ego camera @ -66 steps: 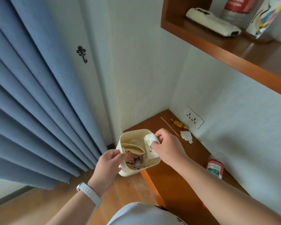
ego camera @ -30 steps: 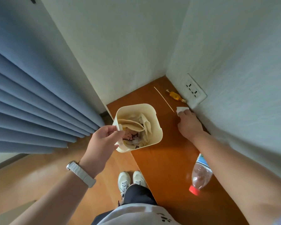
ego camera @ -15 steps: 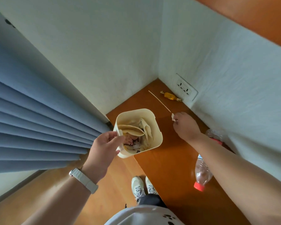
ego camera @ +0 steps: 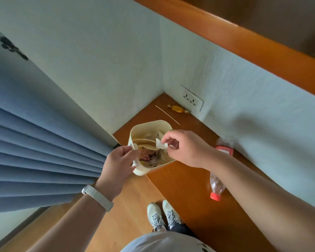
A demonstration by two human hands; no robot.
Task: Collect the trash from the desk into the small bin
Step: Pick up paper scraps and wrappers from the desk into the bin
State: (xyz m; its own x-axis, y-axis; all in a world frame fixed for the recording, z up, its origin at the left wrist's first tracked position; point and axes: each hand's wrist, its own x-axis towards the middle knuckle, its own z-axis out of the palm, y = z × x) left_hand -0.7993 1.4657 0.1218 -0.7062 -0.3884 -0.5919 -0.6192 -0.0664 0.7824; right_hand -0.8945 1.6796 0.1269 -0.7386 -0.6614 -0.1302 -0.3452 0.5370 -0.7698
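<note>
Fingers (ego camera: 164, 138) pinch one tissue scrap (ego camera: 161, 144) over one bin (ego camera: 149, 127).

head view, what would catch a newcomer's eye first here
First, the cream bin at the desk's near corner, gripped at its rim by the left hand, while the right hand pinches a white paper scrap over its opening. Next, the trash on the desk: a bottle with a red cap near the wall, and a yellow candy beside a thin stick in the far corner.
</note>
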